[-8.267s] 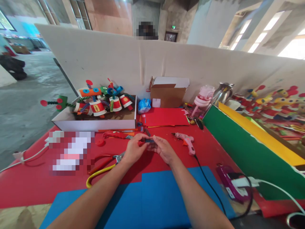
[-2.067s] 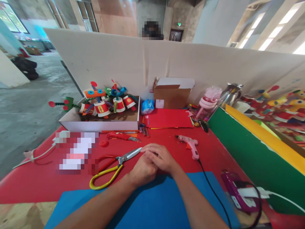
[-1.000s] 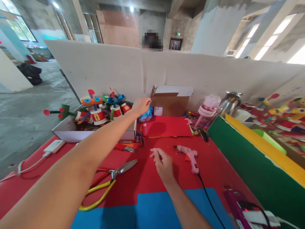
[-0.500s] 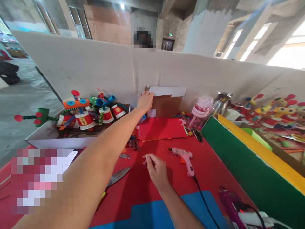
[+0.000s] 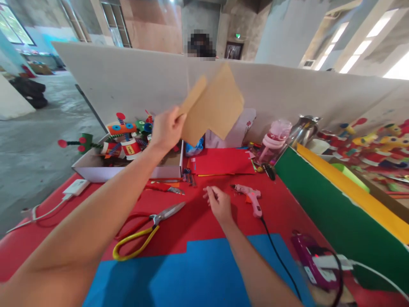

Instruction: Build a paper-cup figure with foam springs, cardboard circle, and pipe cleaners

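Note:
My left hand (image 5: 166, 128) is raised above the table and grips a brown cardboard box (image 5: 214, 106) by one corner, tilted in the air in front of the white partition. My right hand (image 5: 219, 204) rests on the red table cover (image 5: 281, 204), fingers pinched together on something too small to name. A pink glue gun (image 5: 251, 197) lies just to the right of it. Yellow-handled scissors (image 5: 148, 230) lie to the left of my right hand.
A white tray (image 5: 128, 170) of paper-cup craft figures stands back left. Red paper sheets (image 5: 223, 162), a pink bottle (image 5: 273, 138) and a metal kettle (image 5: 303, 130) are at the back. Blue foam sheet (image 5: 191, 273) lies near; green and yellow boards (image 5: 335, 213) lean right. A power strip (image 5: 311, 260) sits lower right.
My left hand reached to the cardboard box at the back, took hold of it and lifted it up and toward me. My right hand stayed pinched on the table.

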`<action>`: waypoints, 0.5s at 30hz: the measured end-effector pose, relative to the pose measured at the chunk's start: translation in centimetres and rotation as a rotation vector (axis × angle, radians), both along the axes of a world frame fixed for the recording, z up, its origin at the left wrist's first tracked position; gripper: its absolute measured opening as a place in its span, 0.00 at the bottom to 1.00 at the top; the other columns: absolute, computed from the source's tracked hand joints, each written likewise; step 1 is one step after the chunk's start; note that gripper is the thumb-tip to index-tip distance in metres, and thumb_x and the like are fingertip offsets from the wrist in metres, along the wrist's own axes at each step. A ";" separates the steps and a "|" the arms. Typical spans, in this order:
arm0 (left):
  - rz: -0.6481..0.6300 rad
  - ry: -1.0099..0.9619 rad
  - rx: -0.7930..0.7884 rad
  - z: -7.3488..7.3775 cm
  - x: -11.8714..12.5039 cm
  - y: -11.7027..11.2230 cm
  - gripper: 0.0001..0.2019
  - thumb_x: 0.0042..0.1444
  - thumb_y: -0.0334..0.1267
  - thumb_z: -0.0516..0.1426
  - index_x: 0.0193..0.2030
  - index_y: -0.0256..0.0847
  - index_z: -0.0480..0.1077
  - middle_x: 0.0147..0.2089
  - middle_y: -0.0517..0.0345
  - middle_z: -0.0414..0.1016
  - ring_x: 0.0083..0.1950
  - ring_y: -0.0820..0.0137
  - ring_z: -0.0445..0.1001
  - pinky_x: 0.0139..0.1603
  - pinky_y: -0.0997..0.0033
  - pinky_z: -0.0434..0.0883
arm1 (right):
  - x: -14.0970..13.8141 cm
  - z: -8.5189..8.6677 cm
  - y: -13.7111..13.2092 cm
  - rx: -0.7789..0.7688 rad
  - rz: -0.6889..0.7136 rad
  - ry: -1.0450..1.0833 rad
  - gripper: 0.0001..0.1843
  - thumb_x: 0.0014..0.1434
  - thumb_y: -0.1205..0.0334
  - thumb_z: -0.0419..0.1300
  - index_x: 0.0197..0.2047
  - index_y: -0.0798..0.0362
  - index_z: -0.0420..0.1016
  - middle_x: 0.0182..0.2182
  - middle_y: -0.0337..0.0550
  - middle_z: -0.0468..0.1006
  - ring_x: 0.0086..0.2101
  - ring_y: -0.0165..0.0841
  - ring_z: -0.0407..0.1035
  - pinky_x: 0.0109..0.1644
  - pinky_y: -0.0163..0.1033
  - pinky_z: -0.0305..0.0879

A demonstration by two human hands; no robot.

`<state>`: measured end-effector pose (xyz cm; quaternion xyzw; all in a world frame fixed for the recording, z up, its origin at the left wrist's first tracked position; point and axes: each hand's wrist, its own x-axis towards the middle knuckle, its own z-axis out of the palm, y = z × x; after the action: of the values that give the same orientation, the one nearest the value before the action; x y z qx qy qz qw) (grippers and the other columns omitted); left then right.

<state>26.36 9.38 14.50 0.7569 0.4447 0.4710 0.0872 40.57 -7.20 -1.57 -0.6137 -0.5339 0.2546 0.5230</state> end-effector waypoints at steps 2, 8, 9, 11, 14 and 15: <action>-0.072 -0.277 -0.131 -0.7 -3.6 -3.3 0.10 0.58 0.42 0.55 0.38 0.36 0.70 0.30 0.57 0.72 0.33 0.70 0.71 0.36 0.72 0.69 | 0.0 1.0 0.1 0.062 -0.069 0.132 0.20 0.63 0.48 0.51 0.34 0.54 0.75 0.22 0.40 0.76 0.20 0.28 0.67 0.25 0.32 0.62; -0.127 -0.646 -0.605 -5.8 -12.1 -12.8 0.21 0.50 0.45 0.62 0.49 0.41 0.70 0.37 0.59 0.77 0.35 0.69 0.74 0.33 0.74 0.71 | 0.0 7.4 -2.8 0.494 -0.412 0.312 0.16 0.65 0.52 0.52 0.36 0.55 0.74 0.25 0.38 0.75 0.21 0.25 0.64 0.25 0.32 0.62; -0.113 -0.607 -0.693 -6.6 -13.0 -13.9 0.21 0.49 0.47 0.62 0.49 0.42 0.70 0.37 0.60 0.77 0.34 0.69 0.74 0.32 0.74 0.71 | -0.1 8.4 -3.9 0.535 -0.410 0.259 0.15 0.66 0.54 0.52 0.37 0.54 0.75 0.26 0.38 0.76 0.22 0.26 0.64 0.26 0.32 0.63; -0.095 -0.475 -0.842 -7.6 -14.1 -15.7 0.21 0.49 0.51 0.61 0.46 0.42 0.70 0.35 0.61 0.77 0.32 0.68 0.74 0.29 0.74 0.71 | -0.3 9.5 -6.5 0.584 -0.380 0.082 0.14 0.67 0.58 0.50 0.38 0.53 0.75 0.28 0.39 0.77 0.25 0.27 0.67 0.31 0.35 0.66; -0.175 -0.289 -1.021 -8.5 -14.2 -17.1 0.23 0.46 0.55 0.61 0.44 0.40 0.71 0.34 0.57 0.78 0.36 0.63 0.77 0.32 0.70 0.73 | -0.9 9.2 -9.4 0.537 -0.081 -0.230 0.12 0.67 0.64 0.50 0.42 0.51 0.76 0.34 0.41 0.79 0.34 0.30 0.73 0.39 0.37 0.70; -0.202 -0.230 -1.065 -8.7 -14.0 -17.3 0.24 0.46 0.56 0.61 0.44 0.40 0.71 0.34 0.57 0.79 0.37 0.61 0.77 0.32 0.69 0.74 | -1.1 8.7 -10.0 0.459 0.111 -0.316 0.12 0.66 0.64 0.50 0.44 0.51 0.76 0.36 0.43 0.80 0.38 0.31 0.74 0.42 0.38 0.71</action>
<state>12.40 -7.96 5.80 0.5905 0.5344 0.2500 0.5506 39.49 -17.19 7.15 -0.4811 -0.6853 0.0564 0.5438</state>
